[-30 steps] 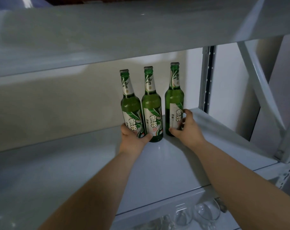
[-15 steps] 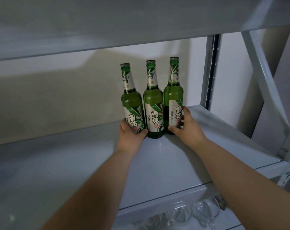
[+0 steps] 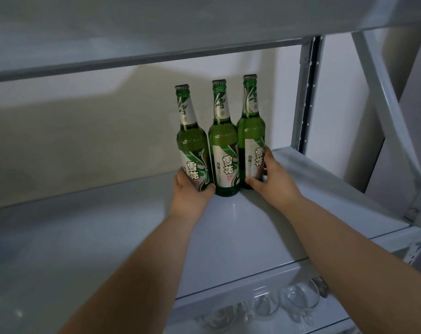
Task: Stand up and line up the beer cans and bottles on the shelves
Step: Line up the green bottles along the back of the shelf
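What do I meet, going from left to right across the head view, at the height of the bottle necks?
First the left green beer bottle, then the middle green beer bottle, the right green beer bottle, the slotted shelf upright, the diagonal brace.

Three bottles (image 3: 222, 150) upright, side by side, back right on the shelf (image 3: 108, 237); glasses (image 3: 298, 300) beneath it.

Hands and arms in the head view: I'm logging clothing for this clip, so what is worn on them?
Nothing that shows. The left hand and right hand are bare: no gloves or rings visible. The left forearm and right forearm are bare too, to the picture's edge: no sleeve, watch or band.
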Tool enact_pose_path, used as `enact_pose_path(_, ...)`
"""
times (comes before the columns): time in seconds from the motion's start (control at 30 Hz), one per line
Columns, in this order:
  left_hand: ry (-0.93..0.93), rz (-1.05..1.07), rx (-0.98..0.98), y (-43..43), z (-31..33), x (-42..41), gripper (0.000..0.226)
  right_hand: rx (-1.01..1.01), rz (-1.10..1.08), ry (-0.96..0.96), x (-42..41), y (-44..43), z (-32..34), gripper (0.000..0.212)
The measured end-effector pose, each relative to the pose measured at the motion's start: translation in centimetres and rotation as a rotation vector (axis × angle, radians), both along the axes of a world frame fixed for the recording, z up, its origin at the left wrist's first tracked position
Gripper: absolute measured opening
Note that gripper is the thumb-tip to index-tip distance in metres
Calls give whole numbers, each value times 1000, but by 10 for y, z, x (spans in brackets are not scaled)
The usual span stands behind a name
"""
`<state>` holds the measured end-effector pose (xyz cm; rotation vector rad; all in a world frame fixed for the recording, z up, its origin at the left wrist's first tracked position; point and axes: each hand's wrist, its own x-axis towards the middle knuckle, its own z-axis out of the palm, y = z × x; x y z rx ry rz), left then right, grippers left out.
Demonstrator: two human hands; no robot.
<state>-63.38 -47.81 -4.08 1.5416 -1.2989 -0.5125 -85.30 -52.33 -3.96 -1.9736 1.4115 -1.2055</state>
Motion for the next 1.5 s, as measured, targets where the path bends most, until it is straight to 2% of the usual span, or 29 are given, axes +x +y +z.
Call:
enact_pose_path(0.47,-31,13,34,2,0,-1,85,-9,-50,49,2,3,2,86)
enact_pose_path(0.67,-81,-23,112,15,9,3,86,-31,-109,109,8,15,9,96)
enact_pose_path(0.83,-458,-10,213,45,14,26,93,-182,-210,213,11,28,21,95)
enact_pose_path(0.93,-617,6,163,70,14,49,91,-327,-242,275,22,44,34,94)
enact_pose_path(1.03,-771,35,139,95,19,73,90,-531,-151,392,48,65,42,86)
enact_pose_path(1.17,-1010,133,22,123,24,99,90,-644,53,540,99,90,43,82)
enact_pose_path(1.3,-1121,218,-52,151,34,125,91,-675,213,605,156,113,44,88)
enact_pose_path(1.5,-1192,351,-43,203,57,172,86,-703,360,612,233,136,57,95)
